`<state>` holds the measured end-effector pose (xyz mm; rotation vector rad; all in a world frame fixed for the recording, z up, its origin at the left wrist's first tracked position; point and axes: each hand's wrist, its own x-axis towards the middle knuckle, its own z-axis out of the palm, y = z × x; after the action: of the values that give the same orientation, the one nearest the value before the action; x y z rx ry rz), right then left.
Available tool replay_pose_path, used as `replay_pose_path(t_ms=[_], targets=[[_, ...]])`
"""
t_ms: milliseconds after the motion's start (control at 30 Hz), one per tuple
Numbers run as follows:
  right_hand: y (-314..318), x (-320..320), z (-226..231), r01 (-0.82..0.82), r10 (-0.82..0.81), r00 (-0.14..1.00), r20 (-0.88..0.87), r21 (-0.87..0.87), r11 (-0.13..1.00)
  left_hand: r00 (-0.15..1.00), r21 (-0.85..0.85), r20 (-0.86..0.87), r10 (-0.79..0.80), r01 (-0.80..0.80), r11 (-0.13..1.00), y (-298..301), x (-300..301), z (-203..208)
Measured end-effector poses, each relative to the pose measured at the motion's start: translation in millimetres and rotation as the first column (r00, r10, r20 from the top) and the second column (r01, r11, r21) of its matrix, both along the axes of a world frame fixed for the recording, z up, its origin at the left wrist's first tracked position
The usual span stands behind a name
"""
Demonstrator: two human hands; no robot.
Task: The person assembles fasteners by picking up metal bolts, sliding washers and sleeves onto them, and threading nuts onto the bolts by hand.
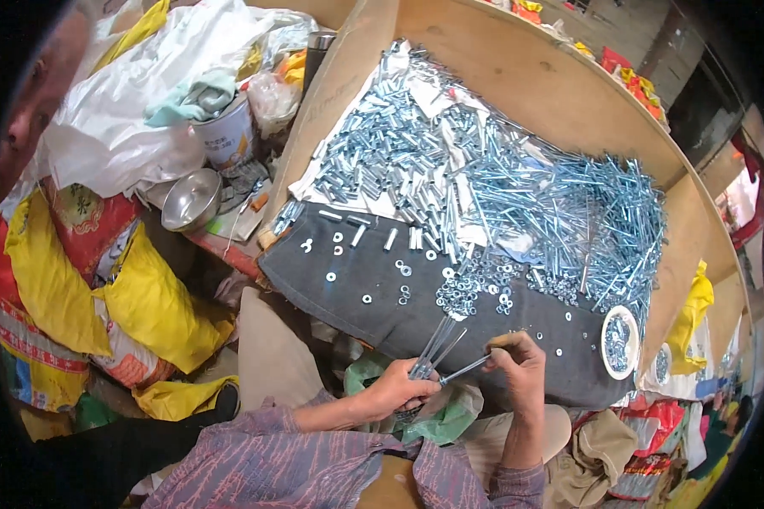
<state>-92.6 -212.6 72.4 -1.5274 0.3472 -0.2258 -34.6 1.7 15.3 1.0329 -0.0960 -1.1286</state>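
Left hand grips a fanned bundle of bolts near the surface edge; right hand pinches one bolt, held close so I judge pieces pass easily. Washers lie just beyond.

Shiny zinc-bright metal bolts in my fingers; more glossy bolts and washers heaped on matt dark cloth, bare pale wood surface behind, smooth.

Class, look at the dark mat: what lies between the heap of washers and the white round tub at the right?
In the head view, only a few scattered washers on bare dark mat lie between the heap of washers and the tub.
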Motion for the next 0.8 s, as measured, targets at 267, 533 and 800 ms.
replay_pose_path(t_ms=[267,533,800], targets=[[3,-14,-4,0.048,-0.048,0.998,0.031,-0.01,0.999,0.997,0.014,0.074,-0.009,0.008,1.0,-1,-2,-2],[11,-31,-2,0.027,-0.027,0.999,-0.038,-0.019,0.999,0.995,0.048,0.07,-0.074,0.07,0.996,6,0,0],[42,-29,-22,0.072,-0.037,0.995,-0.093,0.401,0.913,0.995,-0.027,0.072,-0.064,0.066,0.997,4,1,10]])
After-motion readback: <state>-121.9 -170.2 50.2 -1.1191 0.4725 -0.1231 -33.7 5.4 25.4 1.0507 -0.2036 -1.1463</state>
